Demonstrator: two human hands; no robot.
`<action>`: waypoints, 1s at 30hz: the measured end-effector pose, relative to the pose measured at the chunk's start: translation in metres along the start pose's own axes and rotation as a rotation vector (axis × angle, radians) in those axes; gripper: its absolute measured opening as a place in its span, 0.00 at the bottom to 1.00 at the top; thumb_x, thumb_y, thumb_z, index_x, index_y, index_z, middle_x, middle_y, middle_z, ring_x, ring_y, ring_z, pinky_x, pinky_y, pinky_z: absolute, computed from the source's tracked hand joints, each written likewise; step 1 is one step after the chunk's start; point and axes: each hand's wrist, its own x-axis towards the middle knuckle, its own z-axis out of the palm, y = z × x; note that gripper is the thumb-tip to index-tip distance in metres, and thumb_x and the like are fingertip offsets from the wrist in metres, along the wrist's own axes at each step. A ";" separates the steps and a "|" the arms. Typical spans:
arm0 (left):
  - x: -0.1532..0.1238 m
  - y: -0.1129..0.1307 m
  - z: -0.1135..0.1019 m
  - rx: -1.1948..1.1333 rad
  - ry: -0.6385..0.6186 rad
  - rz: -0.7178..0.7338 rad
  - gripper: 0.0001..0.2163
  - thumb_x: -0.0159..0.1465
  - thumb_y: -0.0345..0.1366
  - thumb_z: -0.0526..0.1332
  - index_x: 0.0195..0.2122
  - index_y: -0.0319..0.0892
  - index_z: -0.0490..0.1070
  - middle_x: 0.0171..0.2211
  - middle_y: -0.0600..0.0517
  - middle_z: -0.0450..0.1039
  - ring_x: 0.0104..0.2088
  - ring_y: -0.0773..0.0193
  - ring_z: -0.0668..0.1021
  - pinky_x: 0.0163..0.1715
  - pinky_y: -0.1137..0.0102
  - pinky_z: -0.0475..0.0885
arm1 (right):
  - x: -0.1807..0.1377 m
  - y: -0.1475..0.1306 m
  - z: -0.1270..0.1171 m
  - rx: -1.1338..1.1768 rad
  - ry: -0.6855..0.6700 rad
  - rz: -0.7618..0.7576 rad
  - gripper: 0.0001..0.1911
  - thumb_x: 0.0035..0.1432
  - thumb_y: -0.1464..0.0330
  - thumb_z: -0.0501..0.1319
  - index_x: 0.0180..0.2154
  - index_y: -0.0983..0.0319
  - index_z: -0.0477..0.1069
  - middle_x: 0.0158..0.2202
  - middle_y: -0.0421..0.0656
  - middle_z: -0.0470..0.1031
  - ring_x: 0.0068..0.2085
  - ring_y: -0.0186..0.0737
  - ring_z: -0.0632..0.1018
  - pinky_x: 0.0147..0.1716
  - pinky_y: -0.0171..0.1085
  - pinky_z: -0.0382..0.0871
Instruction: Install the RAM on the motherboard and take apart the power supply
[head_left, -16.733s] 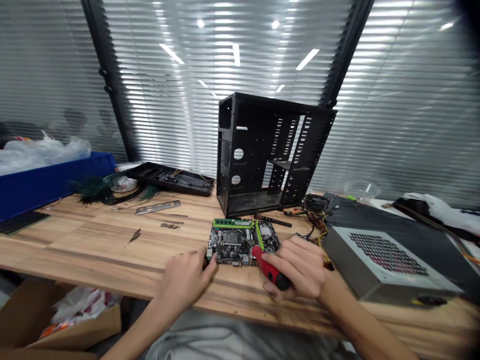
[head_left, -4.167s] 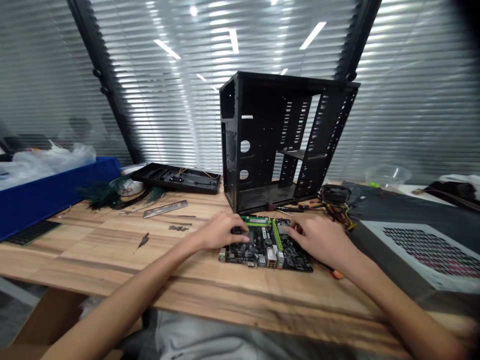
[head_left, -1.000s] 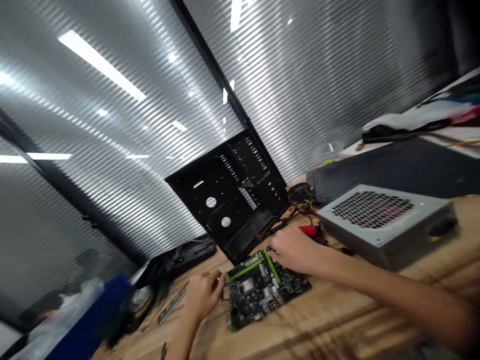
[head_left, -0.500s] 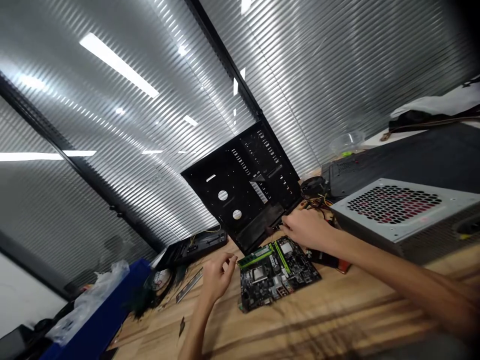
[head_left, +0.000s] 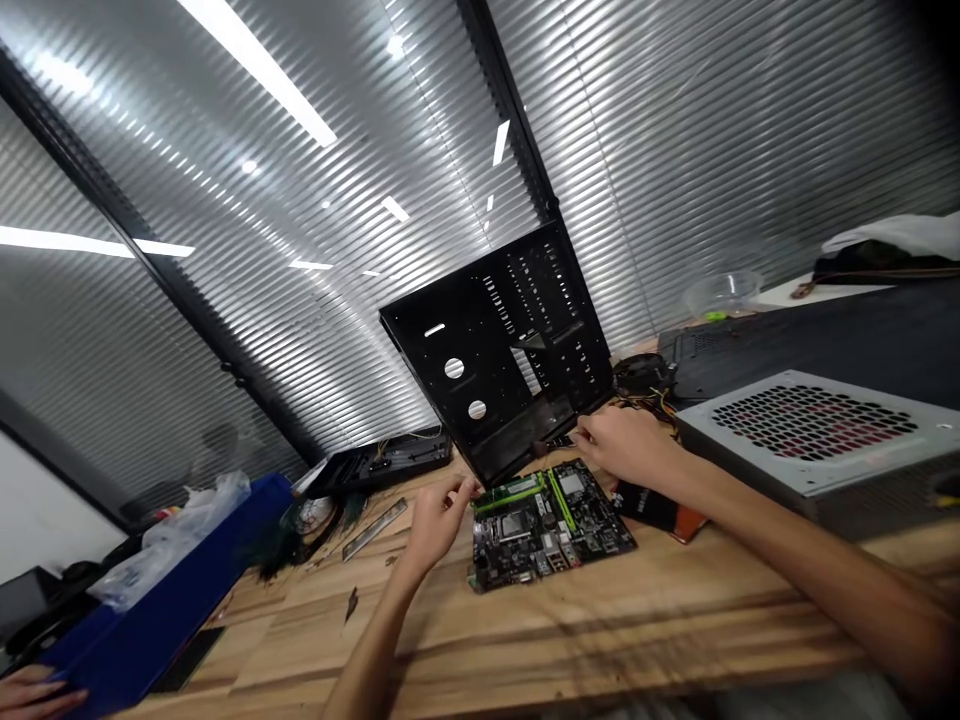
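A black motherboard with lime-green memory slots lies flat on the wooden table in front of me. A green memory stick sits along its far left slot. At the board's far left corner is my left hand, thumb and forefinger pinched; anything between them is too small to make out. My right hand hovers past the board's far right side, close to the lower edge of a black computer case, its fingers curled together. What those fingertips hold, if anything, is hidden. Behind the board, the case stands tilted up.
To the right sits a grey power supply, with a black-and-orange box under my forearm. A black fan and wires lie behind. A metal strip and a blue bin are leftward; another person's hand touches the bin.
My view has shifted slightly, so the case and board appear moved. Both hands keep nearly the same places around the board. Another person's hand has come into view at the lower left.
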 end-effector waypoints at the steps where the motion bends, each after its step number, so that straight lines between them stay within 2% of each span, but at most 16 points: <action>1: 0.000 0.000 0.001 0.058 0.036 0.007 0.22 0.75 0.52 0.54 0.38 0.42 0.82 0.38 0.48 0.84 0.38 0.59 0.82 0.37 0.69 0.73 | 0.000 0.000 -0.001 -0.004 -0.001 -0.005 0.21 0.72 0.62 0.52 0.36 0.64 0.79 0.38 0.55 0.82 0.42 0.54 0.84 0.40 0.43 0.71; 3: 0.000 -0.001 0.002 0.119 0.011 0.033 0.19 0.74 0.50 0.57 0.40 0.43 0.82 0.39 0.49 0.84 0.38 0.59 0.81 0.36 0.70 0.72 | -0.001 0.000 -0.001 -0.025 -0.001 -0.011 0.21 0.72 0.61 0.52 0.36 0.64 0.79 0.38 0.55 0.82 0.42 0.55 0.84 0.39 0.43 0.71; 5: -0.002 -0.002 0.005 0.100 -0.095 0.086 0.15 0.74 0.47 0.58 0.46 0.45 0.81 0.43 0.49 0.83 0.42 0.59 0.82 0.38 0.70 0.74 | -0.002 -0.001 -0.002 -0.047 -0.013 -0.011 0.21 0.72 0.60 0.52 0.37 0.63 0.79 0.39 0.55 0.83 0.42 0.56 0.84 0.39 0.43 0.71; 8: -0.005 -0.002 0.012 0.090 -0.202 0.202 0.13 0.75 0.42 0.56 0.51 0.48 0.80 0.50 0.50 0.82 0.50 0.59 0.81 0.51 0.67 0.74 | -0.003 -0.003 -0.003 -0.063 -0.038 -0.011 0.20 0.72 0.60 0.52 0.38 0.62 0.78 0.40 0.54 0.83 0.43 0.55 0.84 0.39 0.43 0.71; 10: -0.007 -0.003 0.017 0.107 -0.190 0.222 0.13 0.76 0.40 0.54 0.52 0.48 0.79 0.51 0.50 0.82 0.52 0.58 0.80 0.56 0.65 0.72 | -0.004 -0.002 -0.003 -0.071 -0.043 -0.010 0.20 0.72 0.60 0.51 0.39 0.62 0.79 0.40 0.53 0.83 0.43 0.55 0.84 0.40 0.43 0.70; 14: -0.009 -0.005 0.023 0.101 -0.138 0.144 0.14 0.76 0.41 0.54 0.57 0.48 0.73 0.51 0.49 0.82 0.52 0.57 0.81 0.54 0.64 0.73 | -0.004 -0.001 -0.003 -0.096 -0.044 -0.029 0.21 0.73 0.60 0.50 0.41 0.61 0.79 0.41 0.52 0.82 0.43 0.51 0.83 0.39 0.41 0.69; 16: -0.009 -0.006 0.023 0.135 -0.136 0.166 0.15 0.76 0.41 0.54 0.58 0.47 0.73 0.52 0.48 0.81 0.53 0.56 0.80 0.55 0.63 0.72 | -0.005 -0.003 -0.003 -0.081 -0.038 -0.066 0.20 0.73 0.60 0.50 0.42 0.61 0.78 0.41 0.51 0.82 0.43 0.49 0.83 0.40 0.40 0.69; 19: -0.010 -0.008 0.025 0.188 -0.126 0.214 0.15 0.76 0.39 0.53 0.57 0.46 0.76 0.52 0.46 0.80 0.53 0.55 0.80 0.55 0.62 0.72 | -0.010 -0.009 0.001 -0.014 0.006 -0.176 0.19 0.73 0.60 0.51 0.43 0.60 0.78 0.42 0.50 0.81 0.45 0.47 0.81 0.43 0.39 0.70; 24: -0.009 -0.015 0.033 0.090 -0.119 0.265 0.18 0.70 0.28 0.55 0.55 0.45 0.78 0.51 0.47 0.81 0.52 0.56 0.79 0.55 0.63 0.73 | -0.017 -0.023 0.016 0.164 0.079 -0.460 0.17 0.74 0.62 0.50 0.49 0.60 0.75 0.48 0.50 0.78 0.51 0.46 0.77 0.51 0.42 0.70; 27: -0.006 -0.021 0.038 0.054 -0.109 0.281 0.19 0.67 0.24 0.54 0.54 0.44 0.79 0.51 0.46 0.80 0.52 0.56 0.78 0.55 0.63 0.72 | -0.007 -0.040 0.019 0.291 -0.003 -0.544 0.16 0.74 0.62 0.51 0.50 0.60 0.75 0.49 0.49 0.78 0.52 0.45 0.76 0.54 0.43 0.69; 30: -0.004 -0.027 0.043 0.011 -0.110 0.274 0.19 0.66 0.24 0.55 0.53 0.43 0.79 0.50 0.46 0.78 0.52 0.57 0.77 0.55 0.65 0.72 | 0.013 -0.067 0.017 0.352 -0.149 -0.498 0.16 0.73 0.58 0.53 0.43 0.59 0.77 0.44 0.46 0.79 0.46 0.44 0.78 0.48 0.42 0.70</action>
